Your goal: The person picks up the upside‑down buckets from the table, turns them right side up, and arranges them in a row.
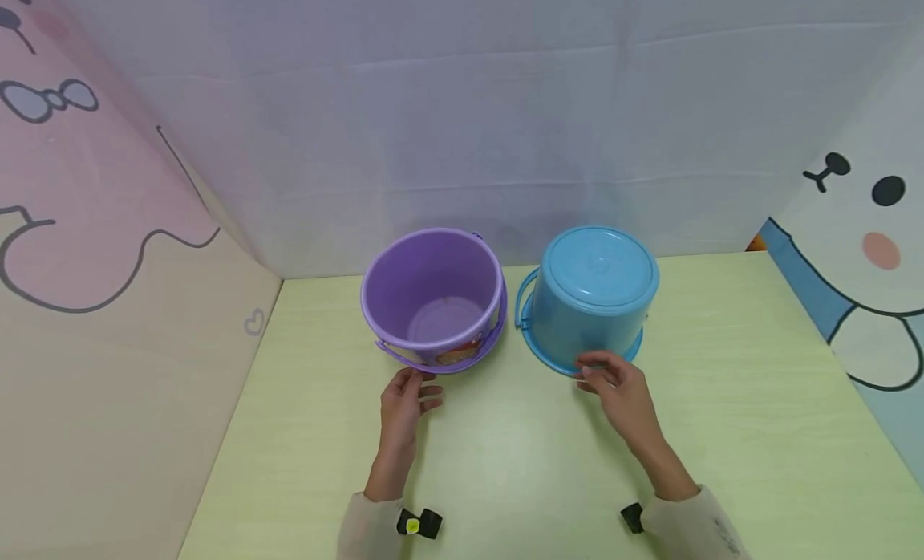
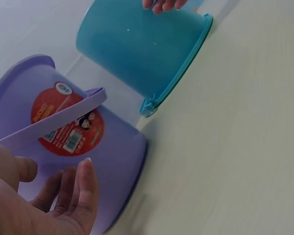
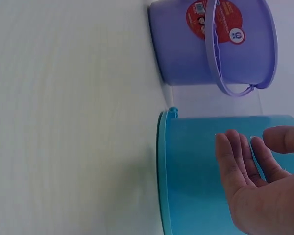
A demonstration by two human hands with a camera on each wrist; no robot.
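A purple bucket [image 1: 433, 263] stands upright, its mouth facing up and its handle [image 2: 54, 120] hanging down over the front. To its right a light blue bucket [image 1: 599, 271] rests upside down, base up, rim on the table. My left hand [image 1: 403, 407] is just in front of the purple bucket, with loosely bent fingers around nothing. In the left wrist view the thumb and fingertips are apart. My right hand [image 1: 626, 395] is at the front of the blue bucket, fingers relaxed and gripping nothing. Whether either hand touches its bucket I cannot tell.
The pale yellow table [image 1: 520, 464] runs back to a white sheet [image 1: 462, 143]. Printed cartoon cloths hang at the left and right sides. A red round label [image 2: 71, 120] is stuck on the purple bucket's wall. The two buckets stand close together with a narrow gap.
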